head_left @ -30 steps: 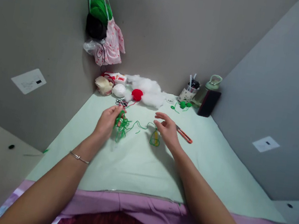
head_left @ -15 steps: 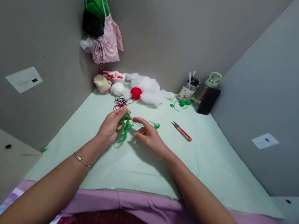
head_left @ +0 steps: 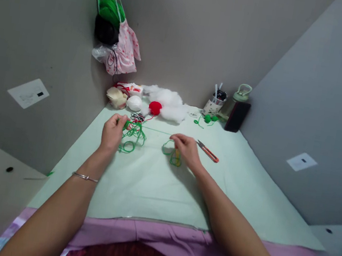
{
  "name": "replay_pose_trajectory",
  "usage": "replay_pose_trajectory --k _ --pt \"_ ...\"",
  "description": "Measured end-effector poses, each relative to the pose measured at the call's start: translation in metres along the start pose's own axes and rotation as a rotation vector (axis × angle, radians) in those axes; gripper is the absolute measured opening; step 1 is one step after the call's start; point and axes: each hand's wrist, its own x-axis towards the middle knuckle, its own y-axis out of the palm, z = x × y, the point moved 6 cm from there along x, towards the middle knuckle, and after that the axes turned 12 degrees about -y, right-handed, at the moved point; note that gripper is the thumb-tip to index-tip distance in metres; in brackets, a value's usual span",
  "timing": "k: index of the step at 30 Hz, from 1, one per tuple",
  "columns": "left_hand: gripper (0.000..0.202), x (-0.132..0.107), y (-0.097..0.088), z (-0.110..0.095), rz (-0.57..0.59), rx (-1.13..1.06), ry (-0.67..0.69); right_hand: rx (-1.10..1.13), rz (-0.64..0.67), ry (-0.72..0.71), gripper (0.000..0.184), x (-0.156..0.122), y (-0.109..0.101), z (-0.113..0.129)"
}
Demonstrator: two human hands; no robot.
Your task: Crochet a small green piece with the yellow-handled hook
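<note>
A loose tangle of green yarn [head_left: 134,133] hangs from my left hand [head_left: 112,132], whose fingers are pinched on it. From there one green strand stretches taut across to my right hand [head_left: 186,150], closed on the yarn with thumb and fingers together. Below the right fingers dangle more green loops and something yellow [head_left: 178,158], too small to make out. Just right of that hand, thread snips [head_left: 208,151] with orange handles lie on the pale green tabletop [head_left: 148,189].
At the back are white stuffing [head_left: 168,104], a red yarn ball [head_left: 155,108], a white ball [head_left: 134,103] and a cream bundle [head_left: 116,97]. A phone [head_left: 237,117] leans by a bottle [head_left: 242,92] and pen cup [head_left: 213,107]. Small green pieces [head_left: 207,118] lie before them.
My hands have drawn apart, the left moving left with the tangle and the right moving right. My right fingers have closed on the yarn, and a strand is now stretched between the hands.
</note>
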Motion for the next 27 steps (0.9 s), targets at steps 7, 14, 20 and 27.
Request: replay_pose_trajectory --k 7,14,20,27 --pt "0.041 -0.005 0.012 0.008 0.063 -0.029 -0.085 -0.01 -0.221 0.053 0.036 0.014 -0.048 -0.019" --pt "0.046 -0.038 0.053 0.024 0.316 -0.014 -0.26 0.161 0.164 0.004 0.068 -0.015 0.033 0.02" --pt "0.038 -0.037 0.052 0.018 0.325 -0.123 -0.298 0.243 0.544 0.089 0.056 -0.033 0.062 0.03" --pt "0.027 0.001 -0.001 -0.007 0.053 -0.399 -0.215 0.239 0.417 0.095 0.031 -0.018 0.036 0.015"
